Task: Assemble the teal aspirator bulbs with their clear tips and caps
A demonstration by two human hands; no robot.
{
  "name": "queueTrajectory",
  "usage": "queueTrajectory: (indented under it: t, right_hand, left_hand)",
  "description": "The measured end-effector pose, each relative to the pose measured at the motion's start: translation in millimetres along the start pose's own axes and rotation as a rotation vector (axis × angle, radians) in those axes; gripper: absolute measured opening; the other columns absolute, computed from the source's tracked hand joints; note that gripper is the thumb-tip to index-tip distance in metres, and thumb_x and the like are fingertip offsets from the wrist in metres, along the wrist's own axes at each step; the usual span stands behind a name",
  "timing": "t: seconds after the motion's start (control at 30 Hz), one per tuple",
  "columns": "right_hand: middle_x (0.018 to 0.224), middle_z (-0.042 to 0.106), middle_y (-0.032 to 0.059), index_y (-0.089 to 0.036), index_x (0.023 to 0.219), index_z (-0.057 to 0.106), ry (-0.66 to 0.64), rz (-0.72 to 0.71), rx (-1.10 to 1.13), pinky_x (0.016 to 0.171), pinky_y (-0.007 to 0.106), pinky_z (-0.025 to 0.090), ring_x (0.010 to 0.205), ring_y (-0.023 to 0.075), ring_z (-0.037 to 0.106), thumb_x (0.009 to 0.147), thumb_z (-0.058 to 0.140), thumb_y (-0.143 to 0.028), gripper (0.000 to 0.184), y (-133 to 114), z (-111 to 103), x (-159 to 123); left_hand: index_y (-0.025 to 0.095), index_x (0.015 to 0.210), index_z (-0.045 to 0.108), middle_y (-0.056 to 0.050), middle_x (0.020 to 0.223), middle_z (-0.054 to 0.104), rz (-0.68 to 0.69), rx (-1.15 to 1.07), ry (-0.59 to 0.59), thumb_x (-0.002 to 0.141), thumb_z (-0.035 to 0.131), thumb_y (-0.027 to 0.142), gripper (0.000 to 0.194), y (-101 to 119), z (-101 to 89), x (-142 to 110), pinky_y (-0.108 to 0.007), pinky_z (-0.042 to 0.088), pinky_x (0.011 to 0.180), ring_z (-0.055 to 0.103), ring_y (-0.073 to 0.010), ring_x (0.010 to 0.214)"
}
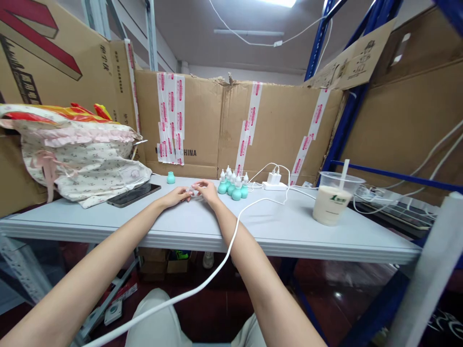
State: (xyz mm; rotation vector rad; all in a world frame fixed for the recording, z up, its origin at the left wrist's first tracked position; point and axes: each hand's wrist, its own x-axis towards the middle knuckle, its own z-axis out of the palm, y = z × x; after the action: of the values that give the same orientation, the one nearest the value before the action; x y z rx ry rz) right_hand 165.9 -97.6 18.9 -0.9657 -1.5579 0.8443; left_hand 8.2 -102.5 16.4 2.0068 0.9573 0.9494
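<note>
My left hand (175, 196) and my right hand (207, 191) meet above the grey table (191, 221), fingertips almost together. Between them is a small, clear or whitish piece (193, 191), mostly covered by the fingers, too small to name exactly. Both hands are closed in a pinch on it. Just right of my right hand stands a cluster of several teal squeeze bulbs (236, 193) with clear pointed tips. Beyond my left hand, one teal bulb (170, 178) stands alone with no tip showing.
A dark phone (133, 195) lies beside a floral cloth bag (83, 154) at left. A white power strip with plugs (274, 183) is at the back; its white cable (231, 241) runs across my right forearm. A drink cup (331, 205) stands right. Cardboard (202, 120) walls the back.
</note>
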Motion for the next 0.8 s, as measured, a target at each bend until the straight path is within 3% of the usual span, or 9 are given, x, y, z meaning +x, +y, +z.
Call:
queueTrajectory:
  t: [0.17,0.33,0.43,0.53,0.63,0.8]
  right_hand:
    - [0.074,0.063,0.0009,-0.016,0.081,0.061,-0.072,-0.015,0.136,0.041,0.015,0.036,0.054,0.0084,0.057,0.059,0.071,-0.044,0.037,-5.3,-6.9,-2.7]
    - [0.071,0.062,0.0006,-0.015,0.067,0.054,-0.052,0.082,0.216,0.048,0.018,0.043,0.062,0.0099,0.057,0.052,0.075,-0.041,0.036,-2.4,-8.9,-0.4]
    - [0.062,0.059,-0.0016,-0.015,0.062,0.053,-0.031,0.089,0.199,0.046,0.017,0.038,0.056,0.0086,0.054,0.049,0.076,-0.042,0.038,-5.5,-10.7,-1.6]
    - [0.057,0.056,-0.0031,-0.015,0.06,0.053,-0.025,0.129,0.21,0.044,0.016,0.032,0.051,0.0065,0.05,0.047,0.076,-0.042,0.038,-12.3,-13.3,-4.4]
    - [0.06,0.057,-0.0039,-0.016,0.07,0.058,-0.03,0.156,0.375,0.044,0.015,0.029,0.049,0.0039,0.047,0.047,0.076,-0.04,0.038,-20.7,-14.6,-7.4]
    - [0.062,0.057,-0.0031,-0.016,0.077,0.065,-0.096,0.067,0.538,0.044,0.017,0.028,0.048,0.0031,0.044,0.048,0.077,-0.037,0.038,-32.8,-9.8,-7.5]
  left_hand:
    - [0.016,0.063,0.055,0.002,0.049,0.045,0.07,-0.048,-0.022,0.068,0.053,0.059,0.044,3.8,4.2,-1.6,-0.023,0.021,0.046,0.031,-0.0085,0.043]
    - [0.016,0.056,0.053,0.002,0.047,0.045,0.075,0.015,0.041,0.069,0.053,0.059,0.045,4.8,6.5,-1.3,-0.023,0.024,0.047,0.033,-0.0093,0.045]
    - [0.016,0.063,0.056,0.002,0.049,0.046,0.073,0.047,0.087,0.069,0.053,0.058,0.042,2.9,6.6,0.4,-0.023,0.026,0.048,0.035,-0.0106,0.046]
    - [0.017,0.067,0.057,0.001,0.053,0.048,0.114,0.169,0.182,0.072,0.05,0.054,0.039,7.7,10.8,-2.1,-0.025,0.03,0.054,0.041,-0.014,0.052]
    - [0.018,0.074,0.057,-0.002,0.062,0.054,0.185,0.363,0.318,0.08,0.043,0.049,0.035,22.7,19.6,-10.0,-0.027,0.032,0.061,0.049,-0.0182,0.061]
    - [0.018,0.091,0.053,-0.004,0.073,0.057,0.203,0.604,0.458,0.088,0.03,0.045,0.035,42.5,27.3,-22.5,-0.028,0.034,0.062,0.054,-0.0216,0.071]
